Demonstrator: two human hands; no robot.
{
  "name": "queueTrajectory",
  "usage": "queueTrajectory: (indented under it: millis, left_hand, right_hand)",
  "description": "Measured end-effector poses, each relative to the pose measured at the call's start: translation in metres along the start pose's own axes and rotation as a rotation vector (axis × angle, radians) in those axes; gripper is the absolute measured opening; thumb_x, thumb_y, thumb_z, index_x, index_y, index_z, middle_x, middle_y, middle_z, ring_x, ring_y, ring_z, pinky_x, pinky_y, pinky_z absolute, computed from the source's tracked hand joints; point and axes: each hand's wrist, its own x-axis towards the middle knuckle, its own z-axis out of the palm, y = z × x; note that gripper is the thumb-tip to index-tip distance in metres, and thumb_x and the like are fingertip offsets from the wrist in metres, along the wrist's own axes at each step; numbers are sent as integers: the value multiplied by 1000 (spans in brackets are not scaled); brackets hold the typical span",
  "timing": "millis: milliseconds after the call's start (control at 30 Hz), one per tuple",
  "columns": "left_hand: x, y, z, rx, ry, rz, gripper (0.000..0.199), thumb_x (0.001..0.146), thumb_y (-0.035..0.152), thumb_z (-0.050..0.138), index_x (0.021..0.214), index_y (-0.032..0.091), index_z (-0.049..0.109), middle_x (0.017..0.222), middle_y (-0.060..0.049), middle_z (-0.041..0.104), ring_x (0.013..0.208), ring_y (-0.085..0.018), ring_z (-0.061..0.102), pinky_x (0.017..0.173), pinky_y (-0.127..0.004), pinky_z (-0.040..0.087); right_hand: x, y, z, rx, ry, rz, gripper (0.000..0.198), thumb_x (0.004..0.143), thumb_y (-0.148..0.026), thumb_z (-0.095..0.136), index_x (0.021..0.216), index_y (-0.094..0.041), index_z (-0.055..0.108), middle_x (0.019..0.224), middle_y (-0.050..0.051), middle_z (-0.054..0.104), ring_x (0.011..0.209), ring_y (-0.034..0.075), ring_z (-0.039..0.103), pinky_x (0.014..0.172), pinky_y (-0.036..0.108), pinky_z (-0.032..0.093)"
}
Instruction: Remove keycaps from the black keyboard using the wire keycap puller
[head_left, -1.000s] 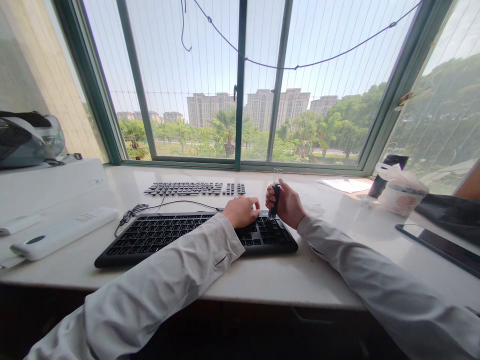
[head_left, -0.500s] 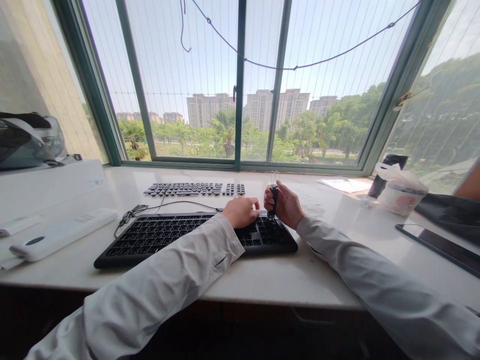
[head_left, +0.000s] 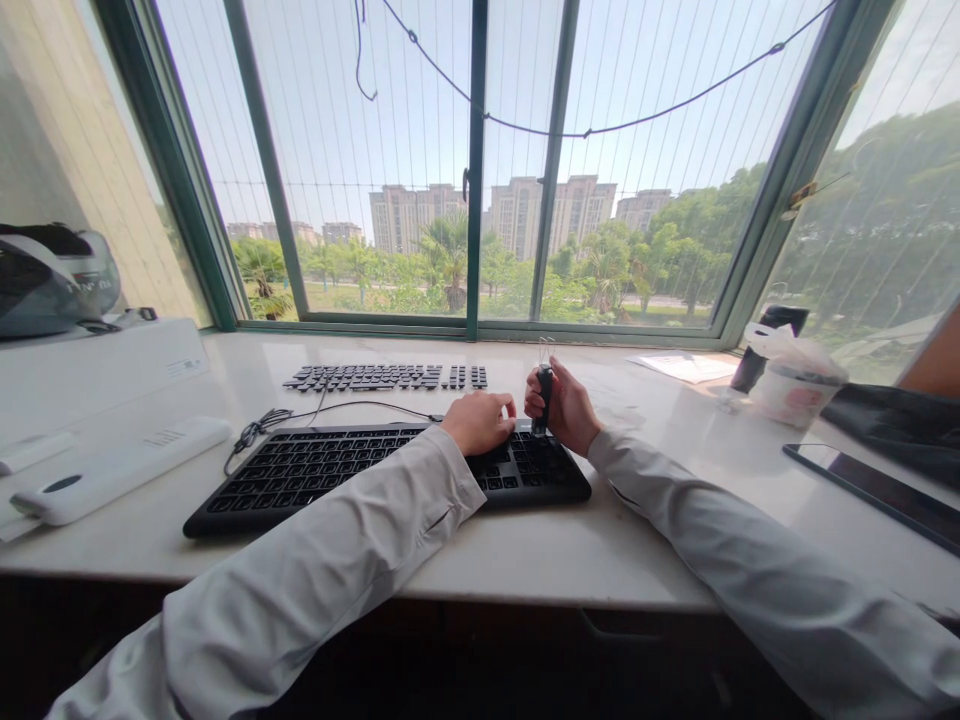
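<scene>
A black keyboard (head_left: 300, 465) lies on the white countertop, with many of its key positions showing bare switches. My left hand (head_left: 478, 422) rests over the keyboard's upper middle, fingers curled downward and thumb side bent toward the right; its fingertips and anything in them are hidden. Just to its right, my right hand (head_left: 574, 412) is wrapped around a black keycap puller (head_left: 543, 398). The puller stands upright, its thin wire loops pointing up and its lower end over the right part of the keyboard. Whether that end touches the keyboard, I cannot tell.
Loose black keycaps (head_left: 367, 377) lie in rows behind the keyboard. A coiled cable (head_left: 259, 428) runs along its back left. White devices (head_left: 124, 470) and a helmet (head_left: 56, 280) are at left. A phone (head_left: 877, 490), a bagged tub (head_left: 796, 385) and papers (head_left: 686, 367) are at right.
The whole view has shifted slightly, so everything sits a little farther left. Both hands keep their places over the keyboard, with the keycap puller still in my right hand.
</scene>
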Motion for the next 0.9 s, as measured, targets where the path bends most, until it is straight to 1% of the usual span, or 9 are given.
queueTrajectory:
  millis: [133,267,400,500,667,900]
  left_hand:
    - [1,0,0,2,1,4,20,82,37,53,94,27,66,86,0,71,83,-19,65,74,-29,47]
    - [0,0,0,7,5,11,20,82,37,52,94,27,65,87,0,71,82,-19,65,73,-29,47]
    - [0,-1,1,12,9,12,21,82,37,51,94,27,65,87,0,71,82,-19,64,73,-29,47]
    - [1,-2,2,17,9,21,22,83,38,51,95,27,65,86,0,71,83,-19,64,74,-29,47]
    - [0,0,0,7,-1,15,20,83,37,52,95,27,65,86,0,71,83,-19,65,73,-28,47]
    - [-2,2,-5,2,-22,24,19,83,37,53,94,27,65,85,1,71,83,-19,65,75,-29,47]
  right_hand:
    - [1,1,3,-56,24,-6,40,83,-54,54,64,-20,45,53,-4,34,47,10,31,44,23,28]
    - [5,5,5,-148,57,-35,43,81,-59,56,65,-20,46,54,-5,37,47,9,31,44,23,27]
    - [7,7,3,-184,72,-47,48,80,-65,54,65,-20,46,52,-5,37,46,10,31,44,24,27]
    - [5,7,3,-162,58,-36,50,80,-67,52,63,-20,45,50,-5,35,45,9,30,44,23,28]
    - [2,5,4,-79,64,-17,46,82,-61,53,64,-20,44,49,-5,33,44,9,29,42,23,28]
    - [4,0,-7,40,86,19,44,86,-57,47,62,-21,40,48,-5,31,43,10,30,44,24,31]
